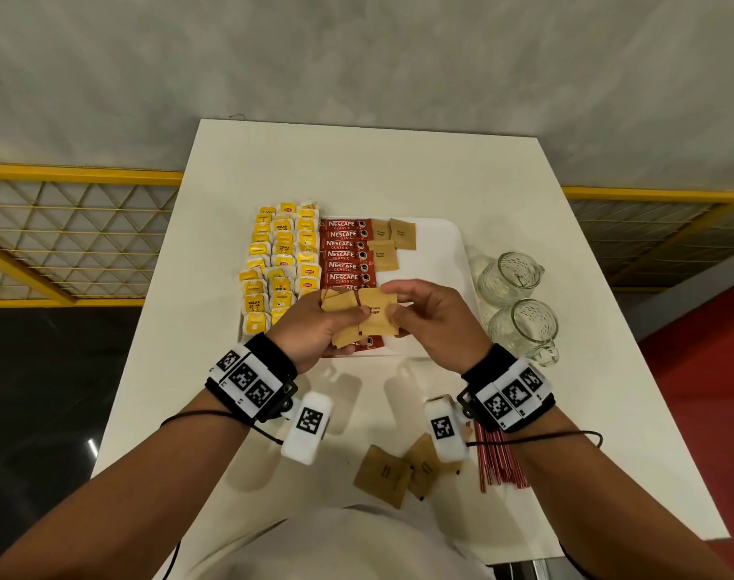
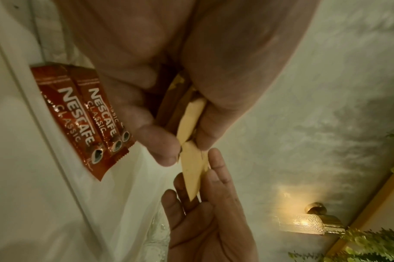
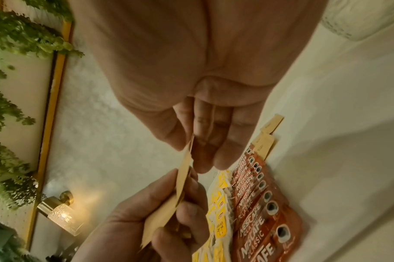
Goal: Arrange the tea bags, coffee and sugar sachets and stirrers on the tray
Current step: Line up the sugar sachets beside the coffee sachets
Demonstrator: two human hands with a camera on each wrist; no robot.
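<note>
A white tray point(image 1: 434, 244) holds yellow tea bags point(image 1: 282, 261) in rows on its left and red Nescafe coffee sachets point(image 1: 345, 255) in a column beside them. A few brown sugar sachets point(image 1: 392, 240) lie to the right of the coffee. Above the tray's near edge my left hand point(image 1: 315, 324) grips a fanned stack of brown sugar sachets point(image 1: 344, 307). My right hand point(image 1: 428, 316) pinches the front sachet point(image 1: 377, 313) of that stack between thumb and fingers. The left wrist view shows this sachet point(image 2: 192, 170) edge-on between both hands.
Loose brown sugar sachets point(image 1: 398, 470) and a bundle of red stirrers point(image 1: 499, 460) lie on the white table point(image 1: 356, 169) near me. Two glass mugs point(image 1: 520, 303) stand right of the tray. A yellow railing point(image 1: 64, 240) runs behind the table.
</note>
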